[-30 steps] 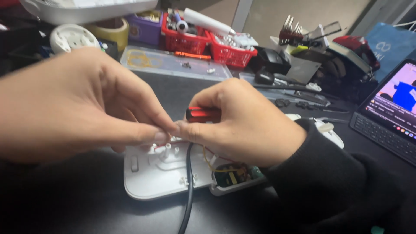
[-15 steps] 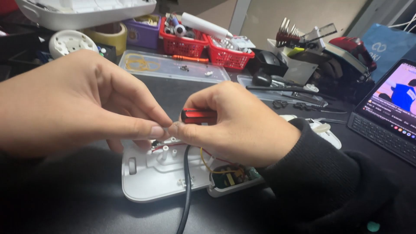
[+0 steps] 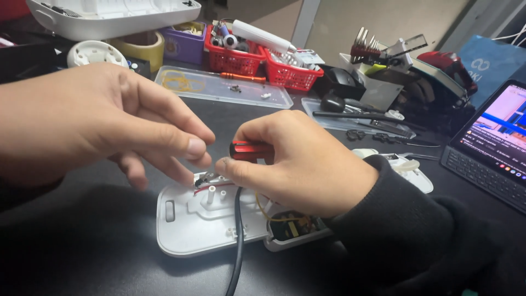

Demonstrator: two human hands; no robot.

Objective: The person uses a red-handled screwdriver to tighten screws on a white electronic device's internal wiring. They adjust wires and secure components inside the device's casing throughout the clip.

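- Since the earlier frames the left hand (image 3: 93,126) has drawn back from the pinch it shared with the right hand (image 3: 296,164); a gap now shows between the two, and the small metal piece (image 3: 205,179) on the white plastic housing (image 3: 192,219) lies uncovered.
- The left hand hovers just above and to the left of the housing, its fingers (image 3: 189,147) loosely curled and released, grasping nothing.
- The right hand is clenched around a red-handled screwdriver (image 3: 249,149); the handle shows between thumb and forefinger, lying roughly level, and its tip is hidden behind the fingers.
- The right thumb tip rests just beside the metal piece, at the upper edge of the housing.
- The housing lies flat on the dark worktop (image 3: 82,257), open side up, with moulded posts and a slot showing.
- A black cable (image 3: 237,241) runs from the middle of the housing toward the near edge of the view.
- A red wire (image 3: 219,185) runs beside the metal piece, and a yellow wire (image 3: 263,211) curves toward a small circuit board (image 3: 293,227) at the housing's right end, partly under the right wrist.
- At the back stand two red baskets (image 3: 263,63) of tools, a clear plastic tray (image 3: 219,90) and a roll of tape (image 3: 139,46).
- A tablet with keyboard (image 3: 493,148) stands at the right, its screen lit.
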